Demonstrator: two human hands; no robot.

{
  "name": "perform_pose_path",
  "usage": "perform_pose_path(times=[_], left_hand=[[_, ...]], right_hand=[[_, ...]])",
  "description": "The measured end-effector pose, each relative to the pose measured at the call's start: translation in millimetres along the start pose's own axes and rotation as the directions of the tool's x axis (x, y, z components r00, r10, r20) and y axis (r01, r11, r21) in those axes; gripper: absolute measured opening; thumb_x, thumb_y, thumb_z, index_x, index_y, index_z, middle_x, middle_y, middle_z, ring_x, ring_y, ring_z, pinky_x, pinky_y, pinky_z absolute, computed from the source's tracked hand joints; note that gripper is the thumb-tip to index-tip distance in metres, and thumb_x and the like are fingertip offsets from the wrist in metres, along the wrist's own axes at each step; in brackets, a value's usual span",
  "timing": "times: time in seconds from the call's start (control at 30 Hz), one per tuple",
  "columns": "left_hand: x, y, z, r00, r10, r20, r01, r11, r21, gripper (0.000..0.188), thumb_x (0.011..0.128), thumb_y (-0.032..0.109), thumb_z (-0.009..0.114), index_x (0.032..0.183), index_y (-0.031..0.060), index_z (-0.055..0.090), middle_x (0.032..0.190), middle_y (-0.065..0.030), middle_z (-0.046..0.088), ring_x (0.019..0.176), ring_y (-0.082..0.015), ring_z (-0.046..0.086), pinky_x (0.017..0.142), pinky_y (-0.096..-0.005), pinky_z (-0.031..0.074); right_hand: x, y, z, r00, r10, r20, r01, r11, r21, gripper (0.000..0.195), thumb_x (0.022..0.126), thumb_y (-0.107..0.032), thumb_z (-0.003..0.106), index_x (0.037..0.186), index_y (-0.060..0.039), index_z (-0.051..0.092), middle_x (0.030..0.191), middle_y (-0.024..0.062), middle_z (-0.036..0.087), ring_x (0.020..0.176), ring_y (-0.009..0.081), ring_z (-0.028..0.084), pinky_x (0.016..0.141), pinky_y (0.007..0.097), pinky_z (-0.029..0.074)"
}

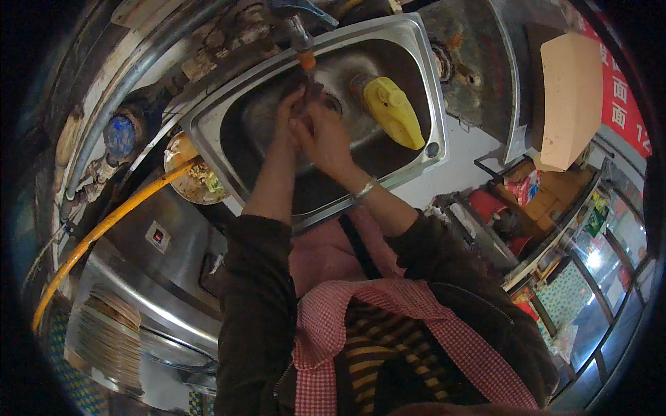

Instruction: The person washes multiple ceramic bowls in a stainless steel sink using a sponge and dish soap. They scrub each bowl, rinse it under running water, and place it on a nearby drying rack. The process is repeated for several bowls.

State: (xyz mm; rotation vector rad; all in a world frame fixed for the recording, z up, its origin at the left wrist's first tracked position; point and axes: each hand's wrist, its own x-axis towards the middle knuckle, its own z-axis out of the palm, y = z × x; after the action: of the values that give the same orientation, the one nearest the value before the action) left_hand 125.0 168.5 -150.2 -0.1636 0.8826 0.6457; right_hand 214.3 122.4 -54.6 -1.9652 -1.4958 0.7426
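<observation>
Both bare hands are together over a stainless steel sink [437,117], just below the tap [302,44] with its orange tip. My left hand [291,112] has its fingers bent near the falling water. Beside it, my right hand [328,138] overlaps it, with a bracelet on the wrist. The fingertips are dim and blurred, so whether they hold anything cannot be made out. A yellow plastic jug-like bottle [393,112] lies in the right side of the basin. The drain [333,104] shows partly behind the hands.
A round container of food scraps [192,182] stands at the sink's left, and a yellow hose [114,216] passes over it. Stacked plates [112,338] are at lower left. A metal panel [504,78] and a cardboard piece [570,101] are at right, above a shelf with boxes [523,187].
</observation>
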Motion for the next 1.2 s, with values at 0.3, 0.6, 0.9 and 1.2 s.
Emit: perform_pose_path(times=[0.3,0.6,0.9,1.2], left_hand=[[41.0,-53.8,-52.4,0.903,0.425,0.065,-0.425,0.858,0.29,0.034,0.099,0.031,0.051,0.123,0.009,0.06,0.122,-0.0068,0.062,0.105,-0.0223,0.061,0.094,-0.0376,0.049],[-10.7,-9.6,17.8,0.957,0.166,-0.238,-0.127,0.977,0.172,0.041,0.102,0.039,0.043,0.128,0.0087,0.054,0.123,-0.0093,0.061,0.102,-0.0267,0.061,0.095,-0.0447,0.048],[-50.4,6.4,31.4,0.974,0.113,-0.197,-0.136,0.985,-0.106,0.059,0.1,0.054,0.04,0.128,0.0037,0.051,0.134,-0.0166,0.049,0.119,-0.0343,0.051,0.1,-0.0603,0.04],[-35.6,8.9,41.7,0.989,0.147,-0.027,-0.148,0.932,-0.332,0.061,0.098,0.058,0.039,0.123,0.0048,0.055,0.121,-0.0117,0.06,0.117,-0.0278,0.053,0.098,-0.0466,0.042]], right_hand=[[42.8,28.0,21.4,0.926,0.325,0.193,-0.291,0.939,-0.183,0.035,0.09,-0.037,0.058,0.087,-0.0035,0.064,0.084,0.022,0.065,0.077,0.0405,0.065,0.065,0.0458,0.051],[39.6,82.3,45.3,0.965,0.25,0.074,-0.257,0.961,0.103,0.035,0.088,-0.035,0.065,0.088,0.0003,0.066,0.083,0.02,0.069,0.075,0.0369,0.068,0.068,0.0474,0.054],[69.9,53.4,8.7,0.985,0.131,-0.116,-0.11,0.98,0.168,0.015,0.081,-0.013,0.071,0.09,-0.0029,0.065,0.09,0.0164,0.064,0.082,0.033,0.063,0.074,0.0404,0.051],[42.3,49.0,-11.0,0.946,-0.325,0.003,0.32,0.932,0.168,0.017,0.071,0.003,0.067,0.086,-0.0065,0.065,0.106,0.0125,0.064,0.103,0.0327,0.063,0.085,0.0396,0.053]])
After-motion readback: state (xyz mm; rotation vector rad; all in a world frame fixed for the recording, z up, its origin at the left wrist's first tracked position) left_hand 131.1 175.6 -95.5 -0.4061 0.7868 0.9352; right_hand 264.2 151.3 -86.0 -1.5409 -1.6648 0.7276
